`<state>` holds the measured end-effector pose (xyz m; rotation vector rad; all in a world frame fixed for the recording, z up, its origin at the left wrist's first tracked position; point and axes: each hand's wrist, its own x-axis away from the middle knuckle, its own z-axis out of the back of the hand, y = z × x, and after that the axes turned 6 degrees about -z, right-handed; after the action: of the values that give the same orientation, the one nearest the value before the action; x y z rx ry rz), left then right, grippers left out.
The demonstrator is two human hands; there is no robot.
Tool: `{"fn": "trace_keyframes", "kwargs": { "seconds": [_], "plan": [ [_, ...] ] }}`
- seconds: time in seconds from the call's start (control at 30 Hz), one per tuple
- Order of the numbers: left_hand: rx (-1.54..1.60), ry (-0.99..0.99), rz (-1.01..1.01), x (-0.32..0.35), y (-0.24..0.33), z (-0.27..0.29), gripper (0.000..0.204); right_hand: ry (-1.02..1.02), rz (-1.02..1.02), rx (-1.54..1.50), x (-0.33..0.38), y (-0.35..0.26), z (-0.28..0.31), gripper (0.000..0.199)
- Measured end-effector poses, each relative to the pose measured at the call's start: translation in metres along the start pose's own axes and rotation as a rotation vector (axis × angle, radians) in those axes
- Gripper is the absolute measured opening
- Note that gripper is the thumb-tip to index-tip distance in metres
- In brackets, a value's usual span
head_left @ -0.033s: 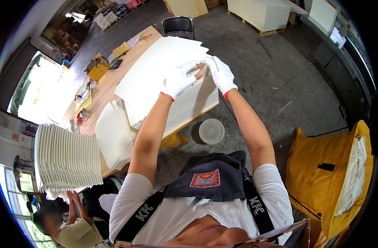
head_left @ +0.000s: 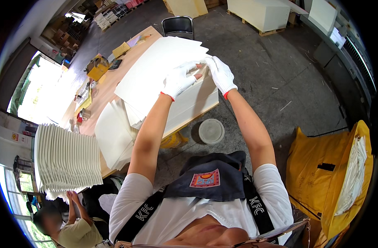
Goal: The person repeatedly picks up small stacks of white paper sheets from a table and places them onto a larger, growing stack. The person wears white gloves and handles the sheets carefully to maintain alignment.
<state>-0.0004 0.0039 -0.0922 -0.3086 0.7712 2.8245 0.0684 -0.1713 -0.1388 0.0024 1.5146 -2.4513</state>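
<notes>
A broad stack of large white sheets (head_left: 156, 70) lies on the wooden table in front of me, its upper sheets fanned out of line. My left hand (head_left: 180, 79), in a white glove with a red cuff, rests on the stack near its right edge. Two bare fingertips stick out of that glove, spread apart beside the sheet edges. On the right side of the stack, my right hand (head_left: 221, 74), also gloved, bends its fingers over the sheets' edge near the far corner. What lies under its fingertips is hidden.
Loose sheets (head_left: 114, 134) and a tall rippled paper pile (head_left: 69, 157) stand at the left, with another person (head_left: 79, 227) below. A yellow box (head_left: 97, 68) sits on the wooden tabletop (head_left: 108, 78). A round lidded bucket (head_left: 211, 131), black chair (head_left: 178, 27) and yellow sack (head_left: 321, 173) surround the table.
</notes>
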Motion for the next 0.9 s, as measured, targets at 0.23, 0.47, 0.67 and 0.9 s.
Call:
{"fn": "trace_keyframes", "kwargs": {
  "seconds": [0.23,0.47,0.67,0.9],
  "plan": [
    [0.026,-0.001,-0.010,-0.001,0.002,0.002,0.036,-0.014,-0.027,0.011,0.001,-0.002,0.003,0.053],
    [-0.010,-0.010,-0.023,-0.002,0.001,-0.001,0.031,-0.005,-0.008,0.055,0.000,0.002,0.001,0.053],
    [-0.045,-0.002,-0.030,0.000,0.000,-0.004,0.034,-0.013,-0.011,0.055,-0.003,0.007,-0.003,0.052],
    [-0.025,0.025,-0.032,0.000,-0.005,-0.006,0.033,-0.014,-0.017,-0.010,0.002,0.000,0.000,0.053]
  ]
}}
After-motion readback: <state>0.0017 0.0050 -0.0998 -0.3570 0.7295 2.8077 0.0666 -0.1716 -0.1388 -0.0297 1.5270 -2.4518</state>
